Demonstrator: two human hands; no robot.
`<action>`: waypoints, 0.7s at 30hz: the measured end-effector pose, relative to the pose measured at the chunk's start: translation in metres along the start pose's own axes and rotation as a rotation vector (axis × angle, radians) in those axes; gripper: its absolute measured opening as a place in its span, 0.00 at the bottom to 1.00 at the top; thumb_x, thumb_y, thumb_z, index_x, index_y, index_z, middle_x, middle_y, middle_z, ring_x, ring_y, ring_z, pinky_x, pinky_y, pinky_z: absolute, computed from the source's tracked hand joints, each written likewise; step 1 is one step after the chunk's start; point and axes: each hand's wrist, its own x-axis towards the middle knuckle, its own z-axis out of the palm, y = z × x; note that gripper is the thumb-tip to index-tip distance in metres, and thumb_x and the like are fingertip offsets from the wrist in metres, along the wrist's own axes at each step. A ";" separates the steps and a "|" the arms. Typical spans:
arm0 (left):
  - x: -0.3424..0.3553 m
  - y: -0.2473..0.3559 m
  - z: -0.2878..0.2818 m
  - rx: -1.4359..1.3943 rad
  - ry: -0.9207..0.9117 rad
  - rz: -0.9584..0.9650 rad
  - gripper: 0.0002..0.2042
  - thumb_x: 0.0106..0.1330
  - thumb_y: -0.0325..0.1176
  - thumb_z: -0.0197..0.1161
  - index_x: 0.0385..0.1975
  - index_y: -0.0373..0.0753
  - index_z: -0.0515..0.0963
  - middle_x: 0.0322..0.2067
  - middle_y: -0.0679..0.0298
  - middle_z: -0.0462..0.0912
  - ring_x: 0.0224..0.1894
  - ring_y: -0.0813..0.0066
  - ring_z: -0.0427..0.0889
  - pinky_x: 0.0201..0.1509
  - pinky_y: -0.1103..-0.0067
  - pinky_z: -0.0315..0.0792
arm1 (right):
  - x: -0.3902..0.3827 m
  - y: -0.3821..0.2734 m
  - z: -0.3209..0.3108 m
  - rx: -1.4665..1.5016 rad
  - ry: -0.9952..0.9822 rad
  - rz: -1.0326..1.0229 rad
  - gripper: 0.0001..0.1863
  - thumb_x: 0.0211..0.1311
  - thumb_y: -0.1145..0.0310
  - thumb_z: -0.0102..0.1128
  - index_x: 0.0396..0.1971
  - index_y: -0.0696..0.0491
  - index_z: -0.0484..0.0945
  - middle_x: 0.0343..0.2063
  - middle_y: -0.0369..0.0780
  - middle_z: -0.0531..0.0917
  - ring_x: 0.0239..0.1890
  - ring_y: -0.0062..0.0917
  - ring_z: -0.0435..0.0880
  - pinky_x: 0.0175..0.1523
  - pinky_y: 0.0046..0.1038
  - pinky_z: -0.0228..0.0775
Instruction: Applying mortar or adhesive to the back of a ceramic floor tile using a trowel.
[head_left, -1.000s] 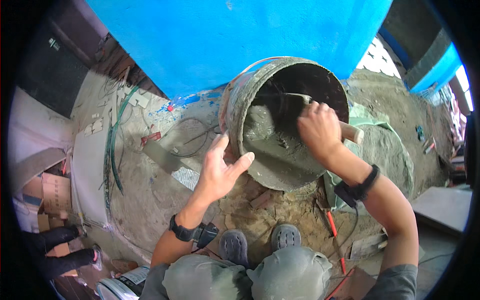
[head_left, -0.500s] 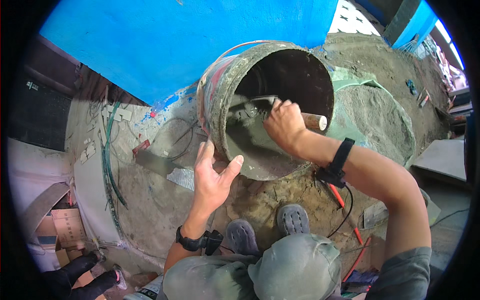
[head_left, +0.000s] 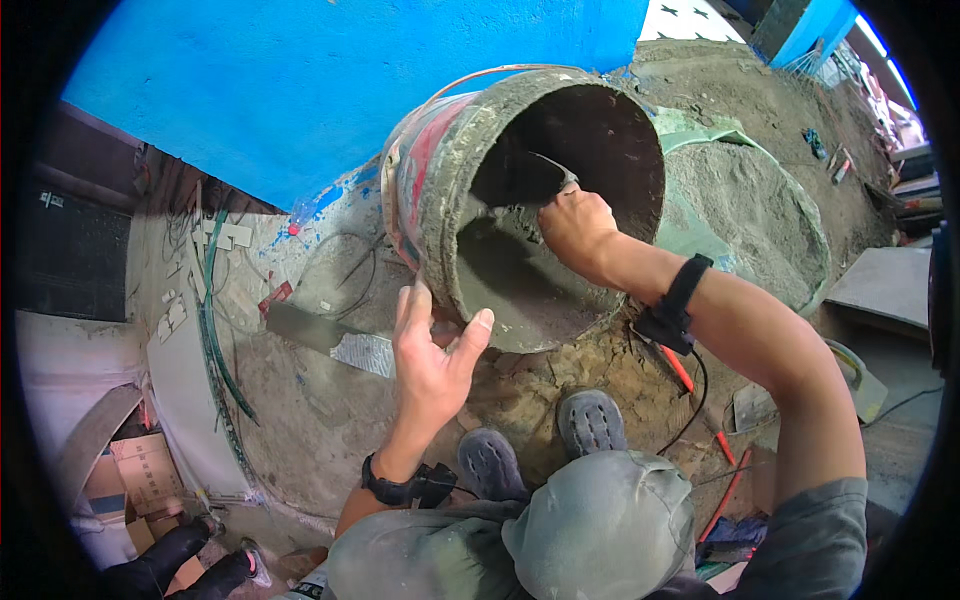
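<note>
Right hand (head_left: 580, 226) clamped on a trowel (head_left: 569, 178) inside the tilted bucket (head_left: 448, 220); left hand (head_left: 434, 364) open at its rim; grey mortar (head_left: 510, 285) within, work looks unfinished!

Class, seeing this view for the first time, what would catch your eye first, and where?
The bright blue wall across the upper left and centre probably jumps out first. Near the middle sits a tilted, grey-crusted bucket, with the right hand gripping a tool inside and the left hand open at its lower left edge. To its right, a grey heap lies on a green sheet.
</note>
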 end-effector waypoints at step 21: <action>0.005 0.007 0.006 0.034 0.136 0.029 0.37 0.68 0.42 0.74 0.68 0.21 0.67 0.51 0.42 0.74 0.53 0.43 0.79 0.57 0.62 0.75 | -0.017 -0.002 -0.001 1.980 -0.340 0.046 0.10 0.72 0.69 0.64 0.38 0.62 0.83 0.22 0.38 0.81 0.19 0.21 0.78 0.23 0.23 0.68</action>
